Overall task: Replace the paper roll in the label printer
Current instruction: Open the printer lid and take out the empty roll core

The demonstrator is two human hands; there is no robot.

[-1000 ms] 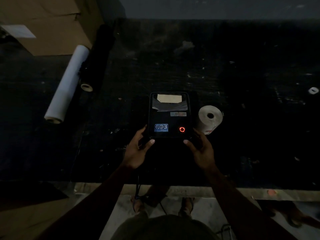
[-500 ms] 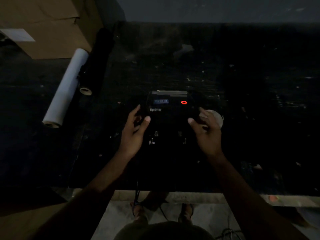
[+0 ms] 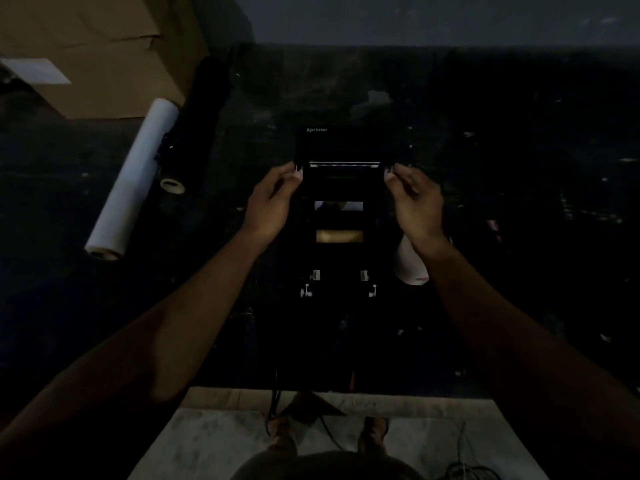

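Note:
The black label printer (image 3: 339, 258) lies on the dark table (image 3: 519, 202) in front of me, with its lid (image 3: 341, 147) swung up and back. The lid bears the word Xprinter. My left hand (image 3: 272, 199) pinches the lid's left lower corner and my right hand (image 3: 414, 202) pinches its right lower corner. Inside the open body a pale strip and a brownish strip show. A white paper roll (image 3: 408, 265) lies just right of the printer, partly hidden under my right forearm.
A long white roll (image 3: 133, 178) and a long black roll (image 3: 197, 123) lie at the table's left. A cardboard box (image 3: 93, 46) stands at the back left. Cables (image 3: 277, 400) hang over the table's near edge towards the floor.
The printer went from held up on end to lying flat. Both hands slid forward to the lid's corners, and the lid now stands open. The paper roll is more covered by my right arm.

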